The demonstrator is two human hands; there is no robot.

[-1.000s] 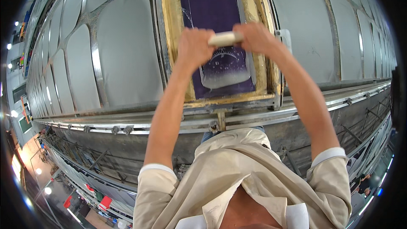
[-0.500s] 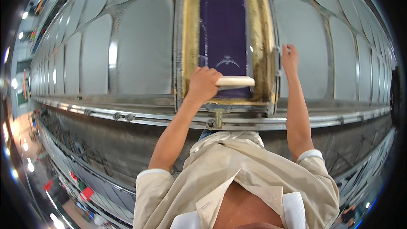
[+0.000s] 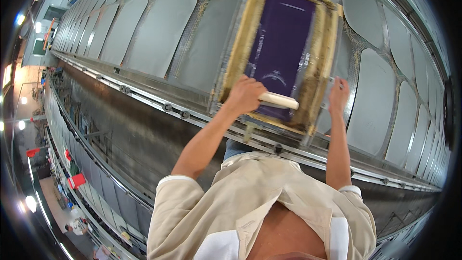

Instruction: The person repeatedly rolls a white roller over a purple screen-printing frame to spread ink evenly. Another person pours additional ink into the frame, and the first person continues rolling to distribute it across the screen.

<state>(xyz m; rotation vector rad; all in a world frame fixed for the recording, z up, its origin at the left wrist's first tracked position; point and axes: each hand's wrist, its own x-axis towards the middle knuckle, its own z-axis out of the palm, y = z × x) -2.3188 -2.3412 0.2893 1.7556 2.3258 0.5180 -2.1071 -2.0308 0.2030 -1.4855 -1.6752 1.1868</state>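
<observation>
A screen-printing frame (image 3: 236, 36) with yellowed edges stands tilted in view in front of me. Inside it is a dark purple panel (image 3: 284, 33) bearing a faint pale arc-shaped mark near its lower end. My left hand (image 3: 245, 95) is closed around the left end of a squeegee's pale handle (image 3: 279, 99), which lies across the panel's near end. The squeegee's blade is hidden beneath the handle. Just beside the frame's right edge is my right hand (image 3: 339, 95), its fingers curled; what they hold, if anything, I cannot make out.
Grey printing pallets (image 3: 161, 29) run in rows to both sides of the frame. A metal rail (image 3: 144, 97) with knobs follows the table's near edge. At the far left are a red container (image 3: 76, 181) and other people, small in view.
The whole view has turned clockwise. Relative to the rail, the frame has shifted left, partly covering the left pallet and baring a strip at its right. Both hands moved along with it.
</observation>
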